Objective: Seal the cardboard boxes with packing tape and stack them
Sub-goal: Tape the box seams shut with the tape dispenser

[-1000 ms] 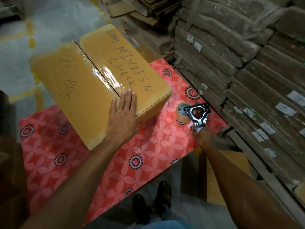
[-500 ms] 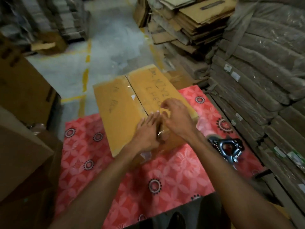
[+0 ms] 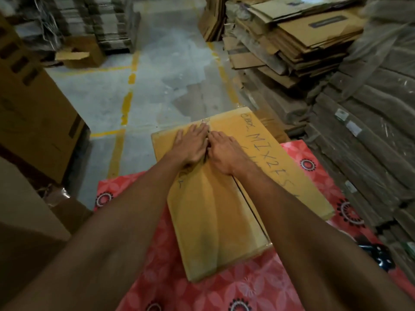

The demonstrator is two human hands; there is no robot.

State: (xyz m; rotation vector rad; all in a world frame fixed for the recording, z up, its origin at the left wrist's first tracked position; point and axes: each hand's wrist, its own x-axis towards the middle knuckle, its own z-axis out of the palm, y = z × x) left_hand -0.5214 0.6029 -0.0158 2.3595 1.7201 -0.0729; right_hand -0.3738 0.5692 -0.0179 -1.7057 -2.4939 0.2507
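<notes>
I am pressing my left hand and right hand, both flat and released, onto the far end of the tan rectangular cardboard box lying on the red flowered mat; its seemingly taped seam is running near-to-far between them.

Bare floor opens beyond the box; cardboard stacks wall the right, cartons the left.

Box lettering partly behind right forearm; tape dispenser blurred
</notes>
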